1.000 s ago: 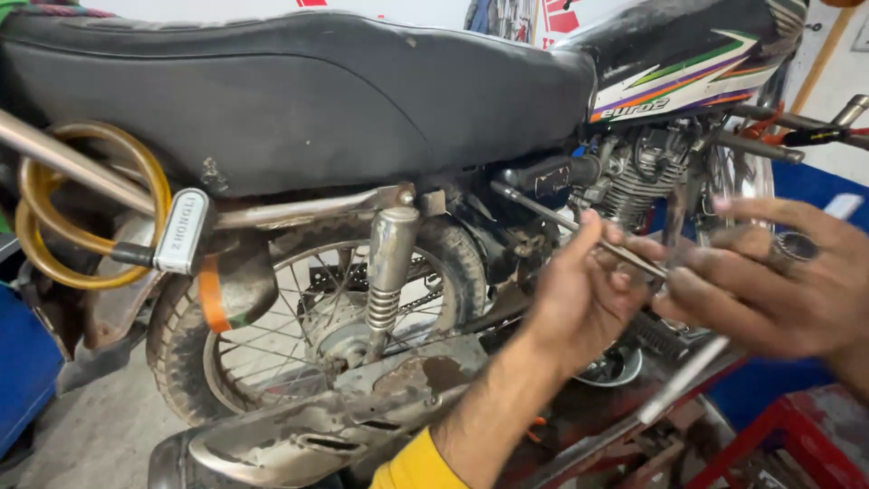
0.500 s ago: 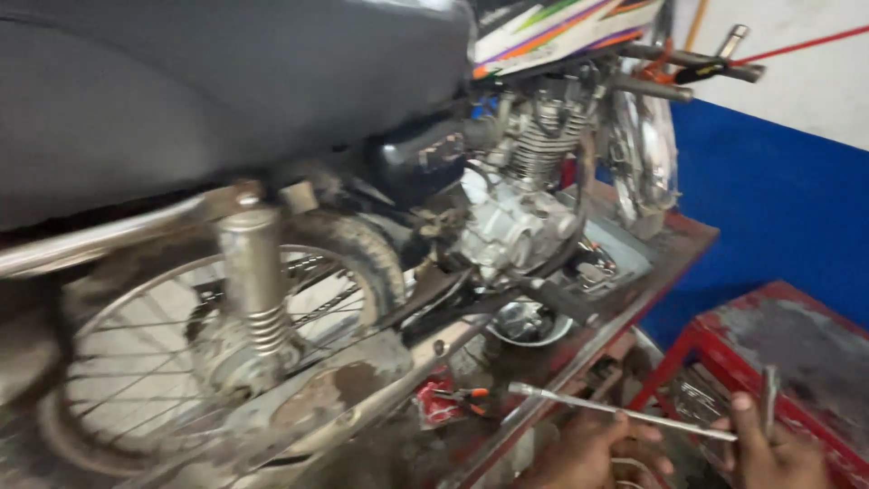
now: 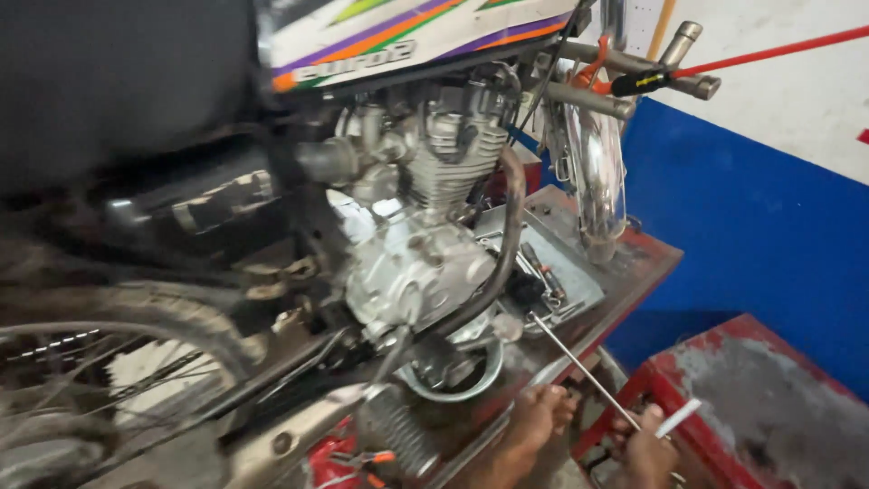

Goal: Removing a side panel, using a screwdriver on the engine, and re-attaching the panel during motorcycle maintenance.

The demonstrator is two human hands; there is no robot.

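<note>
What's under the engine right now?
Under the engine a chrome ring lies on the red lift platform, beside a tray of tools. The exhaust pipe and frame cover the rest of the space beneath.

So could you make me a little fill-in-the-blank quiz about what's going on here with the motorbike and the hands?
1. The right hand grips a long thin metal ____.
2. The wall behind the motorcycle engine has a lower band painted ____.
3. The left hand sits low at the edge of the ____ work stand.
4. The box at lower right is worn and painted ____.

Missing words: rod; blue; red; red
</note>
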